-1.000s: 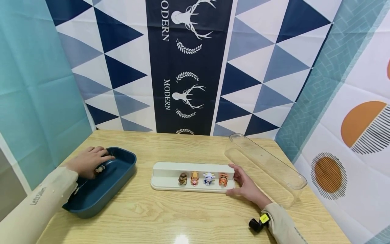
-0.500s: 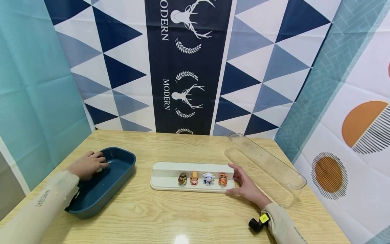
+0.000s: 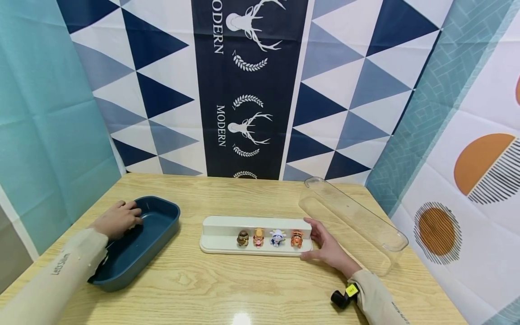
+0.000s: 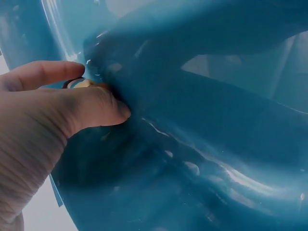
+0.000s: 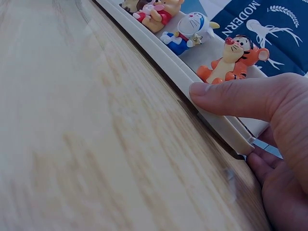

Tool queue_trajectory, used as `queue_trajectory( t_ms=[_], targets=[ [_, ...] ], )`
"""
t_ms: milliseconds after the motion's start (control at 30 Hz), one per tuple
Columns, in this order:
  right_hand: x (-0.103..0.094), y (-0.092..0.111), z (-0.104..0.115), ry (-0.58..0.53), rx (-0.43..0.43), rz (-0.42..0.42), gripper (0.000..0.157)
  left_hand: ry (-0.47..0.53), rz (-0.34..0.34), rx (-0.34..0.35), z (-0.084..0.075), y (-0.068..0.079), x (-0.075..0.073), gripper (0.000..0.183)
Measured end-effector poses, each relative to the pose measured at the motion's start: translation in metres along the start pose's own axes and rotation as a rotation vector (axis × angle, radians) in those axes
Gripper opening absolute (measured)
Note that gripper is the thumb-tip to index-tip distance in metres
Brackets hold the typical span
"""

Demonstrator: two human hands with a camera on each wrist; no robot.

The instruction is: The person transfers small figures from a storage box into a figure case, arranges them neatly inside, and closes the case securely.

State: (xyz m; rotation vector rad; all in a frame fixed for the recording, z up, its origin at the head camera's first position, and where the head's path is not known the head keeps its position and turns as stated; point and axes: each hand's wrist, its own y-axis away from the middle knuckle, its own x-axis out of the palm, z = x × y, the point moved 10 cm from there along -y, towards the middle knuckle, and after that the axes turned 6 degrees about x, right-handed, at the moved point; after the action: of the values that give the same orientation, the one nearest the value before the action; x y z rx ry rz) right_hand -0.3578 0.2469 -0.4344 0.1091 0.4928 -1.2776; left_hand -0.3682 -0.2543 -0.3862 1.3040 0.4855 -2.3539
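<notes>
My left hand reaches into a dark blue basin at the left. In the left wrist view its thumb and finger pinch a small figurine, of which only a brown and yellowish bit shows. My right hand grips the right end of a white stepped display stand, thumb on the front edge. On the stand's right half sit an owl figurine, a yellow-and-red bear figurine, a blue-and-white figurine and an orange striped tiger figurine.
A clear plastic cover lies slantwise on the wooden table, behind and right of my right hand. Patterned cloths hang behind the table and at both sides.
My left hand has shifted slightly within the basin, and the figurine visible by its fingers earlier is now hidden in the head view. The right hand and the stand stay put.
</notes>
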Motion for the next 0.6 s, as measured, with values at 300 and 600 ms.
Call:
queue_trajectory(
  t_ms=[300,600],
  targets=[
    [-0.001,0.000,-0.001,0.016,0.003,-0.008,0.100,0.032,-0.046,-0.092,0.014,0.000,-0.012,0.034],
    [0.000,-0.002,-0.001,0.023,0.004,-0.004,0.101,0.053,-0.181,-0.208,0.028,-0.007,-0.043,0.036]
  ],
)
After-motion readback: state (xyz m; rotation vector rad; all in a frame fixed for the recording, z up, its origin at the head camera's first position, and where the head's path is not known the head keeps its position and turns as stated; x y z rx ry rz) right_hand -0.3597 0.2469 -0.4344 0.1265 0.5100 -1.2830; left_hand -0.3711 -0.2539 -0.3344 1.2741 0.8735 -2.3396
